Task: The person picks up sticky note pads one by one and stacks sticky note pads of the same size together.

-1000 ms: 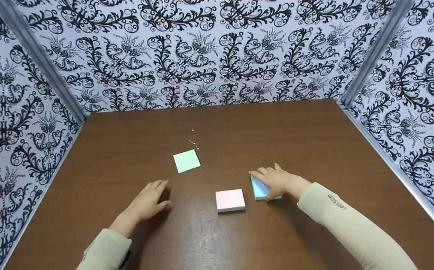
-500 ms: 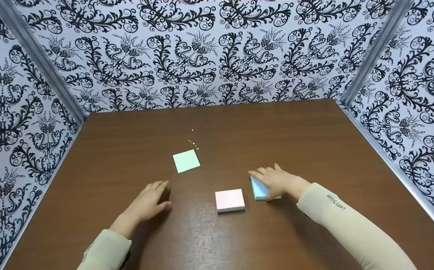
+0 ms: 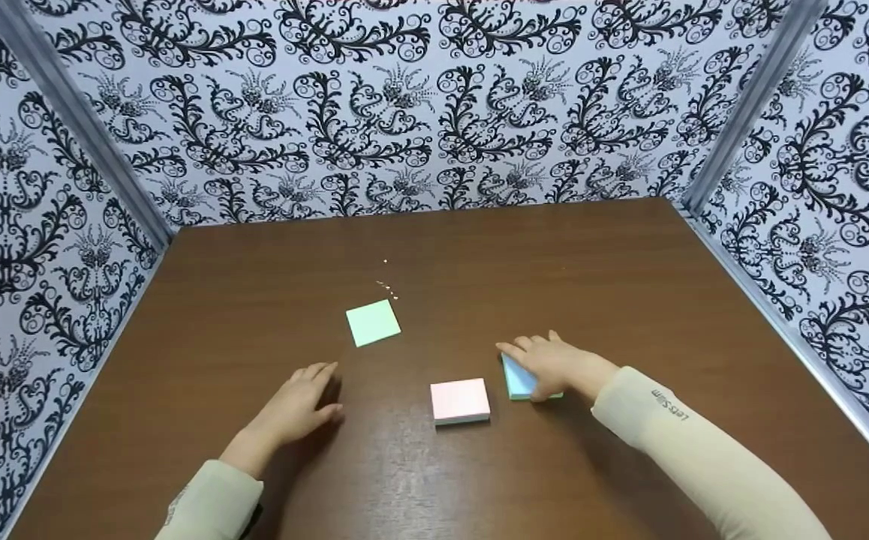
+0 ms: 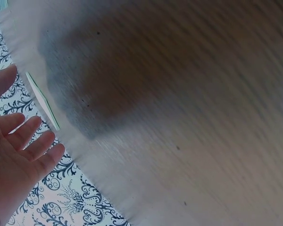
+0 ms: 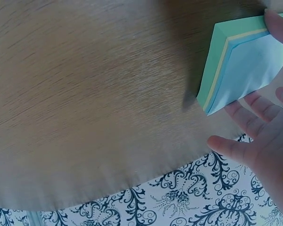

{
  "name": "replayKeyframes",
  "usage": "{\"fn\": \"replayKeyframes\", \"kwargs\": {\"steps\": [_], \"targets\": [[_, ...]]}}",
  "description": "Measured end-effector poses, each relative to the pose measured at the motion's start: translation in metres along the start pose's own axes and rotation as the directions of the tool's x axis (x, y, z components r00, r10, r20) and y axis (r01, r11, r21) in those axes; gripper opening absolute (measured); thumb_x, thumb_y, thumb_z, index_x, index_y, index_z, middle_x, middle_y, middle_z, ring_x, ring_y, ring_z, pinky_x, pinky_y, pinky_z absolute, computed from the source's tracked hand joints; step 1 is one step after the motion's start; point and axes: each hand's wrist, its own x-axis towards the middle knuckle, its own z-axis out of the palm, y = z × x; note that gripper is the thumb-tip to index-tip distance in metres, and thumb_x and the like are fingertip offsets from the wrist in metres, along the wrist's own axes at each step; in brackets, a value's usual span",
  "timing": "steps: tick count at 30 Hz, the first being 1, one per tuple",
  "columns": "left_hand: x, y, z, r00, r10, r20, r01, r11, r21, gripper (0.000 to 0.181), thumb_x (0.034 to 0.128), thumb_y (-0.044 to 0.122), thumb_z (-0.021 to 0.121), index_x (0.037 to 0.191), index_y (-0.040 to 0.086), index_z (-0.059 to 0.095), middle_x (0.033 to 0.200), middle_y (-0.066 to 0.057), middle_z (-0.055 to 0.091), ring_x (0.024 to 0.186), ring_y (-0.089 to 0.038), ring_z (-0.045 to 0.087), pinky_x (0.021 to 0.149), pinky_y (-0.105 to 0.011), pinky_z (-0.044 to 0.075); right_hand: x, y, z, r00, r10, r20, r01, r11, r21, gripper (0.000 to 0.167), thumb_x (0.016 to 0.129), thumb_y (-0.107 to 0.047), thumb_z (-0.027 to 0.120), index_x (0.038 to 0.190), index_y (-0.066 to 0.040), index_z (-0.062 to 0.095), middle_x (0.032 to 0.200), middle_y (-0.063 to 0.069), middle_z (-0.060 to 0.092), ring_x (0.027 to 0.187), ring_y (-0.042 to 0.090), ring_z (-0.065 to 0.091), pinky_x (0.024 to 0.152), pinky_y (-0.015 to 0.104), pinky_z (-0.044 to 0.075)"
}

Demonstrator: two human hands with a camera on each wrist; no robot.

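Observation:
My right hand (image 3: 547,365) spans a pad of sticky notes (image 3: 518,379) with a blue top. In the right wrist view the thumb is at one edge of this pad (image 5: 247,70) and fingers are at the opposite edge; green and yellow layers show beneath the blue. Left of it lies a thick pad of sticky notes with a pink top (image 3: 460,400). My left hand (image 3: 292,405) holds nothing, its fingers relaxed over the table. Beyond it, a thin light green sticky note pad (image 3: 373,323) lies flat.
The brown wooden table (image 3: 554,255) has small pale specks (image 3: 387,288) behind the green pad. Patterned black-and-white walls (image 3: 404,112) with grey corner posts (image 3: 750,112) close off the back and sides.

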Motion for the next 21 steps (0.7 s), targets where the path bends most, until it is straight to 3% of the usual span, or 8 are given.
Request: {"fn": "replayKeyframes", "kwargs": {"steps": [17,21], "targets": [[-0.0012,-0.0009,0.0,0.999,0.015,-0.038,-0.014,1.0,0.012,0.063,0.0853,0.021,0.064,0.135,-0.007,0.037,0.134,-0.023,0.042,0.124,-0.04,0.037,0.101,-0.052,0.031,0.003,-0.0004,0.0008,1.0,-0.008,-0.022,0.007,1.0,-0.026,0.095,0.066,-0.026,0.078,0.142,-0.005,0.026,0.137,0.018,0.037,0.125,0.039,0.034,0.099,0.064,0.023],[-0.0017,0.0003,-0.0004,0.999,0.014,-0.033,-0.014,1.0,0.004,0.063,0.0854,0.021,0.064,0.135,-0.007,0.037,0.134,-0.023,0.041,0.124,-0.04,0.037,0.101,-0.052,0.03,-0.0008,0.0017,-0.0037,0.999,-0.013,-0.031,0.015,0.998,0.068,0.101,0.066,-0.033,0.079,0.144,-0.004,0.022,0.144,0.018,0.028,0.131,0.04,0.025,0.101,0.063,0.02]]}}
